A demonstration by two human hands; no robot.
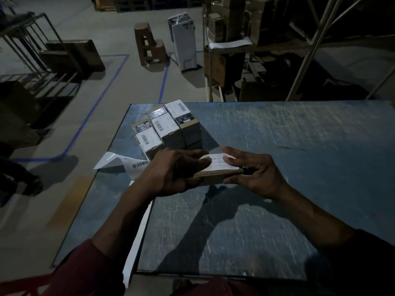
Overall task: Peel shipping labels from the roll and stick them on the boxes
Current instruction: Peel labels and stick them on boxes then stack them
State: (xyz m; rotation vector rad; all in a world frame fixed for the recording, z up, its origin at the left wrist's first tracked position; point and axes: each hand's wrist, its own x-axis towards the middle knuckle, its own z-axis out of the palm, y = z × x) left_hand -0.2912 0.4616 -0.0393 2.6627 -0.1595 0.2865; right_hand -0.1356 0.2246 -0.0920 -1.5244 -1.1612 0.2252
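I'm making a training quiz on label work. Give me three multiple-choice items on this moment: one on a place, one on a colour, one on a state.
1. Where does the stack of labelled boxes stand?
A. far left part of the table
B. on the floor
C. on the shelf

2. What colour is the table top?
A. red
B. blue
C. white

3. What is on top of the box in hand?
A. nothing
B. a white label
C. a tape roll

Answers: 1 A, the stack sits near the far left corner. 2 B, worn blue surface. 3 B, the label lies under fingers of the left hand and right hand.
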